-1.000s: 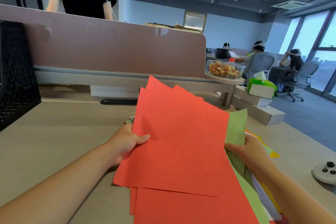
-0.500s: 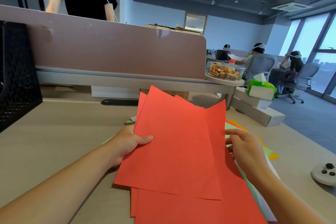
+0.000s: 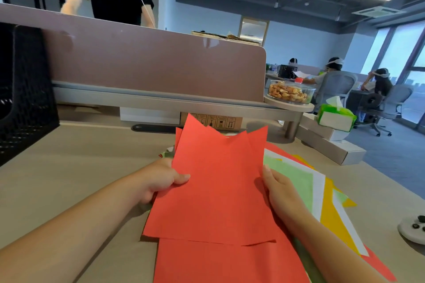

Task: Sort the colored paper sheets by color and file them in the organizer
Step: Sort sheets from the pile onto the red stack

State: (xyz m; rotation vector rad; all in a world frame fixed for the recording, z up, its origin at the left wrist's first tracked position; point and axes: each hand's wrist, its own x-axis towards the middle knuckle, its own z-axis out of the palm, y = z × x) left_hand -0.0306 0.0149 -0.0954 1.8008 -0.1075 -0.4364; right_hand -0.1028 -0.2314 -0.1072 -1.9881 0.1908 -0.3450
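Several red paper sheets (image 3: pixel 218 190) are fanned out in front of me above the desk. My left hand (image 3: pixel 161 181) grips their left edge, thumb on top. My right hand (image 3: pixel 279 193) holds the right edge of the red stack, fingers behind the paper. More red sheets (image 3: pixel 218 264) lie flat below. To the right on the desk lies a mixed pile of light green (image 3: pixel 296 179), white (image 3: pixel 319 193) and yellow sheets (image 3: pixel 331 213). The black mesh organizer (image 3: pixel 23 89) stands at the far left of the desk.
A brown partition (image 3: pixel 149 64) closes off the desk's far side, with a person standing behind it. A glass bowl of nuts (image 3: pixel 289 92), a green tissue box (image 3: pixel 335 117) and white boxes (image 3: pixel 333 147) sit at the right. A white controller (image 3: pixel 414 228) lies near the right edge.
My right hand let go of the green sheet and moved left onto the red stack's right edge. The red sheets dropped lower and drew together; the mixed pile now shows at right.
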